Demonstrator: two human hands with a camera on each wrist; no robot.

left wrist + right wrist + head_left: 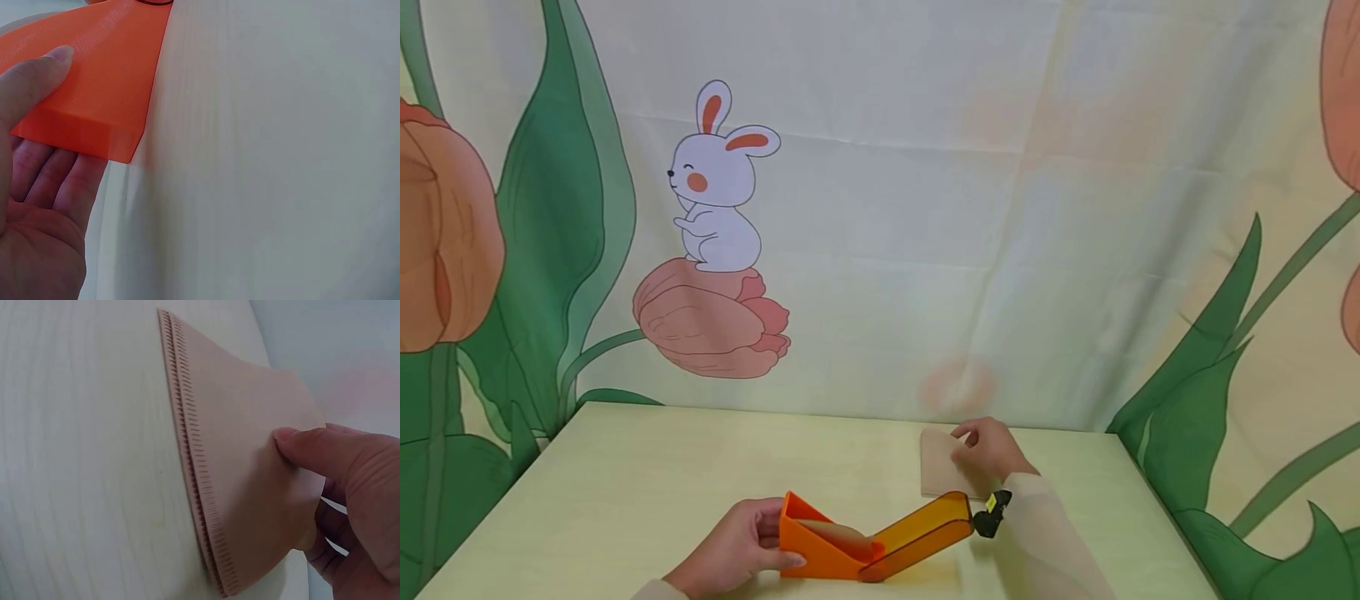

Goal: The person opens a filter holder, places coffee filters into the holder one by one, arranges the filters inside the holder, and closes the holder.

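Observation:
My left hand (pixel 737 542) grips the closed end of an orange wedge-shaped coffee filter holder (pixel 820 550), thumb on the near side and fingers behind. Its amber see-through lid (pixel 925 533) is swung out to the right. Inside the holder sits a brown paper filter (pixel 831 531), partly hidden by the wall. Toward the back of the table, my right hand (pixel 992 450) pinches a thin stack of brown paper coffee filters (pixel 250 444) by one edge, thumb on top. Crimped seams run along the stack's opposite side in the right wrist view.
Pale wood-grain table (pixel 700 475) lies under everything, its back edge meeting a printed curtain (pixel 880 208) with a rabbit and tulips. A small black device (pixel 992 512) with a yellow mark sits by my right sleeve, near the lid's end.

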